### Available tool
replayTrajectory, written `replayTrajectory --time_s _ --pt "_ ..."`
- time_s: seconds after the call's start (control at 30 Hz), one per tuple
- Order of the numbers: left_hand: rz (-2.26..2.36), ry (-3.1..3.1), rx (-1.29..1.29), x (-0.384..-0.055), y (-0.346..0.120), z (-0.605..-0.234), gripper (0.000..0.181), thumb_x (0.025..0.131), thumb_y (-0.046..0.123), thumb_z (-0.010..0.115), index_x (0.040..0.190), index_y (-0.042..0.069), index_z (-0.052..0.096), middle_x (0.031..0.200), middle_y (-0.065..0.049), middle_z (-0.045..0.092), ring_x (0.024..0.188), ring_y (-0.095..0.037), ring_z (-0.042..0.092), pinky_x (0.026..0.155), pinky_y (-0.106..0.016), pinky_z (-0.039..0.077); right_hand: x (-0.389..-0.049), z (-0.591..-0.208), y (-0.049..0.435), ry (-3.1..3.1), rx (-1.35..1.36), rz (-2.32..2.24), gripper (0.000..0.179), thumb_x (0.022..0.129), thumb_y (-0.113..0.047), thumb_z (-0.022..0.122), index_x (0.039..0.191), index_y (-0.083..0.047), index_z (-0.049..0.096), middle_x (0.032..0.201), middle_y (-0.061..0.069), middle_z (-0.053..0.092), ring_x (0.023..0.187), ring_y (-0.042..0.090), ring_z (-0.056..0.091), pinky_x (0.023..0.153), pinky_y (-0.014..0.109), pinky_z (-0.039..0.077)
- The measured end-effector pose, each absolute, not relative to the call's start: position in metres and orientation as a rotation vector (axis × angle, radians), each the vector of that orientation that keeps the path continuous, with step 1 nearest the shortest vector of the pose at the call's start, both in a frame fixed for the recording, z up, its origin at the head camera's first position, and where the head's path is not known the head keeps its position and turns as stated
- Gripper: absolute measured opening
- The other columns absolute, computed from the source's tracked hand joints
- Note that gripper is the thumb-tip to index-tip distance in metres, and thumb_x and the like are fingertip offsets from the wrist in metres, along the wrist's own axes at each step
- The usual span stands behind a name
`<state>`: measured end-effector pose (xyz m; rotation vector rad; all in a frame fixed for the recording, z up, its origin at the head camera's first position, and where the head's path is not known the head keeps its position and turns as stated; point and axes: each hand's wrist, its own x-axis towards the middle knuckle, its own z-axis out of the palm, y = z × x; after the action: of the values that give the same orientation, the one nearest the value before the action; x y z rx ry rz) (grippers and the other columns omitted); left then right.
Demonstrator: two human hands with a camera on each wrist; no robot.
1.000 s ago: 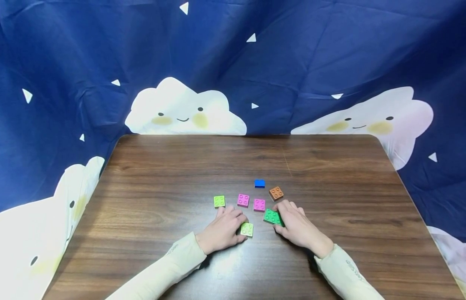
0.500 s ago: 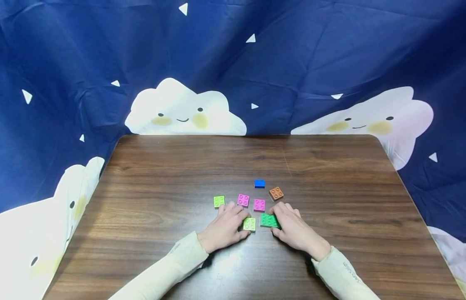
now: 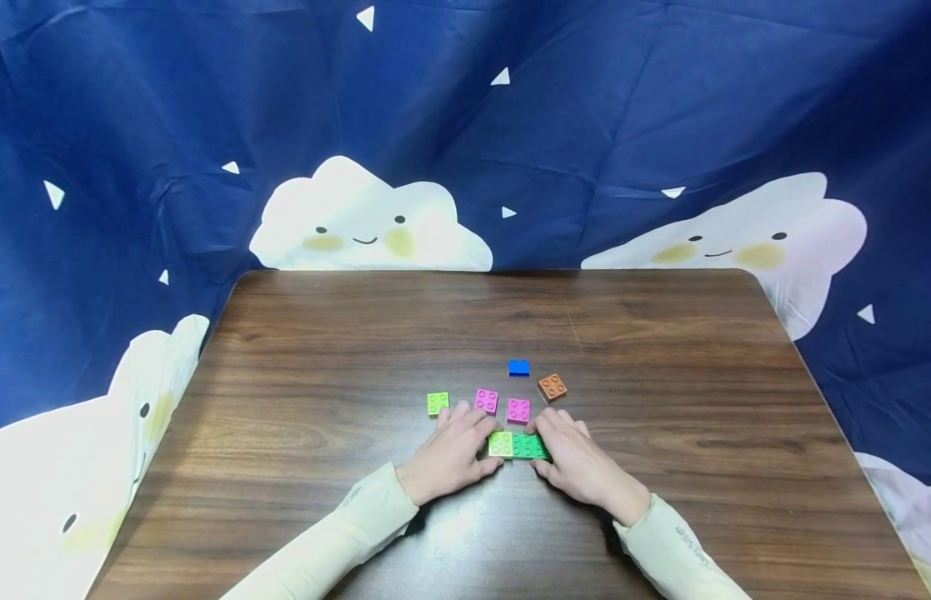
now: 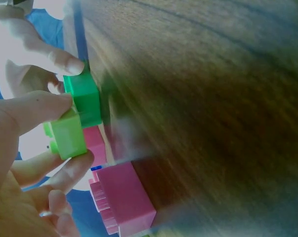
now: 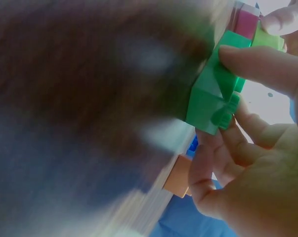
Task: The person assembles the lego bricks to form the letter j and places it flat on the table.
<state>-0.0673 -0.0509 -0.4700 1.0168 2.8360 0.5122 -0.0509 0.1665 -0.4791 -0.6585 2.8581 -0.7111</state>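
My left hand [image 3: 452,454] pinches a lime-green toy building brick [image 3: 500,443] between thumb and fingers, studs up. My right hand [image 3: 585,460] grips a longer green building brick [image 3: 529,447], thumb on its near side and fingers on its far side. The two bricks meet end to end in the head view. From the left wrist, the lime brick [image 4: 68,136] overlaps the green one [image 4: 87,98] and sits a little higher from the tabletop. In the right wrist view the green brick [image 5: 210,94] stands close over the wood, its far end at the lime brick [image 5: 266,38].
Two pink bricks [image 3: 518,410] lie just beyond the hands. Another lime brick [image 3: 437,403] is by the left fingertips. Farther back are an orange-brown brick [image 3: 552,386] and a small blue brick [image 3: 518,367]. The wooden table [image 3: 360,333] ends at a blue curtain [image 3: 548,125].
My right hand has moved left, turning the green brick straight and bringing it against the lime brick. My left hand has shifted the lime brick slightly right and away from me.
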Motion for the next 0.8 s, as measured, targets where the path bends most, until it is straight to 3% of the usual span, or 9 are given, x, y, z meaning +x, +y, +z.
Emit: replayTrajectory --time_s 0.8 --pt "0.535 2.859 1.091 -0.0695 -0.0518 -0.4741 0.038 0.083 0.039 0.07 0.112 0.016 0.064 0.092 0.006 0.057 0.081 -0.01 0.035 0.075 -0.027 0.026 -0.0504 -0.478 0.1599 2.828 -0.689 -0.725 0.034 0.079 -0.012 0.075 0.108 -0.008 0.057 0.104 -0.001 0.058 0.091 0.012 0.044 0.073 0.027 0.029"
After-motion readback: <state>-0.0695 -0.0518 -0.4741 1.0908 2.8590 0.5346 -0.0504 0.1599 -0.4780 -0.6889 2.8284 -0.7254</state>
